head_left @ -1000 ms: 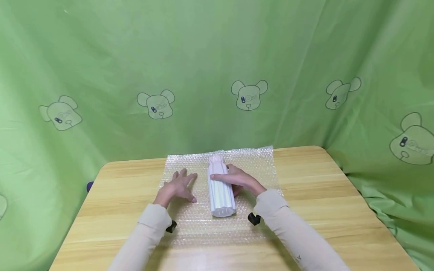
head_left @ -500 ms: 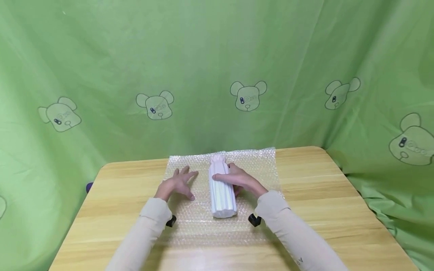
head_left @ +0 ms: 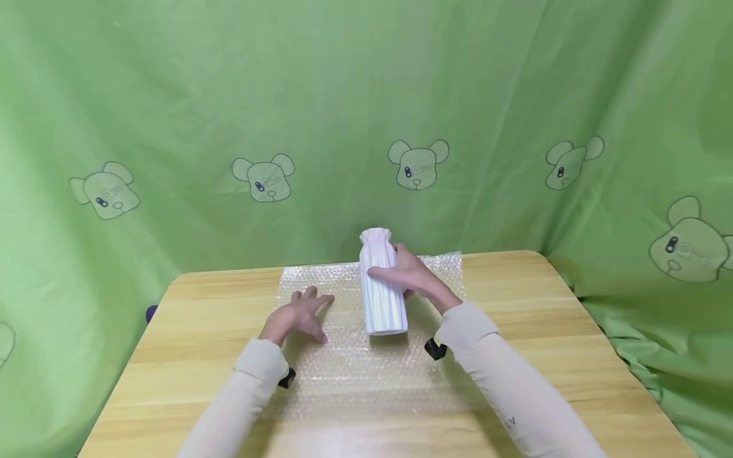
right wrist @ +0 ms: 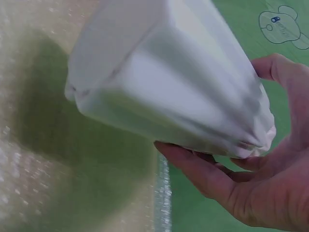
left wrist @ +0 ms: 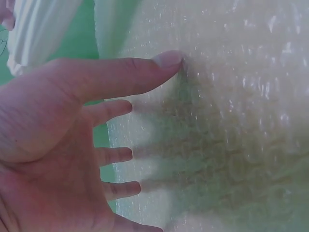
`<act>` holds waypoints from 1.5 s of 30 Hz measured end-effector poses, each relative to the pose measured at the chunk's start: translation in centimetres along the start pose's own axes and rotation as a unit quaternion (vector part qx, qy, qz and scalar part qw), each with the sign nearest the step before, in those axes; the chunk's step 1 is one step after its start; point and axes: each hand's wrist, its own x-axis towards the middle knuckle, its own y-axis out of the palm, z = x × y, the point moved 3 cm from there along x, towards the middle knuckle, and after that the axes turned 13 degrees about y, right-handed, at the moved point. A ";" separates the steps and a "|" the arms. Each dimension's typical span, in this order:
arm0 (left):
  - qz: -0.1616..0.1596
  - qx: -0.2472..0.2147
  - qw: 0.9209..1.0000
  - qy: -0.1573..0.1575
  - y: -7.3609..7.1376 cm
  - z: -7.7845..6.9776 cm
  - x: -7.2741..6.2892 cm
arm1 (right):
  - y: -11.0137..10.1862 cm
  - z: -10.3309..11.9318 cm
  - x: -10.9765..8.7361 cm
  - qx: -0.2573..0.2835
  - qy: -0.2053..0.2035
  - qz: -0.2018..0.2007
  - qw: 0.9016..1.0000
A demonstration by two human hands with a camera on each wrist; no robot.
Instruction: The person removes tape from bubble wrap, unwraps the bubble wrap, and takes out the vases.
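A white ribbed vase (head_left: pixel 382 304) with a flared, scalloped neck is held above the bubble wrap (head_left: pixel 338 381), its neck pointing to the far side. My right hand (head_left: pixel 409 272) grips it from the right, thumb across the top and fingers round the side. In the right wrist view the vase (right wrist: pixel 164 82) shows its base, and its shadow falls on the sheet. My left hand (head_left: pixel 298 318) rests on the left part of the bubble wrap with fingers spread. In the left wrist view the thumb and fingertips (left wrist: pixel 169 59) touch the sheet.
The bubble wrap lies on a wooden table (head_left: pixel 200 356), reaching its far edge. Behind and beside the table hangs a green curtain (head_left: pixel 343 95) with bear-head prints. A small purple thing (head_left: pixel 151 312) shows at the table's left edge.
The vase has been lifted off the bubble wrap by my right hand, moving up, away and slightly right. My left hand has stayed nearly in place.
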 end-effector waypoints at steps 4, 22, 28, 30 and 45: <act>0.004 0.003 1.000 0.001 0.2 0.0 -0.3 | -0.8 1.1 -0.4 -0.019 -0.028 -0.039 0.999; -0.014 0.014 1.000 0.008 1.2 -1.0 -1.1 | -4.5 6.3 -1.9 -0.042 -0.213 -0.178 0.960; -0.015 0.021 1.000 0.015 1.6 -1.4 -1.5 | -4.6 6.3 -1.6 -0.016 -0.242 -0.217 0.946; -0.014 0.023 0.999 0.018 1.7 -1.6 -1.6 | -4.5 6.2 -1.4 -0.009 -0.253 -0.232 0.939; -0.037 0.022 0.999 0.017 2.3 -2.5 -2.8 | -3.2 5.4 1.6 0.040 -0.303 -0.284 0.909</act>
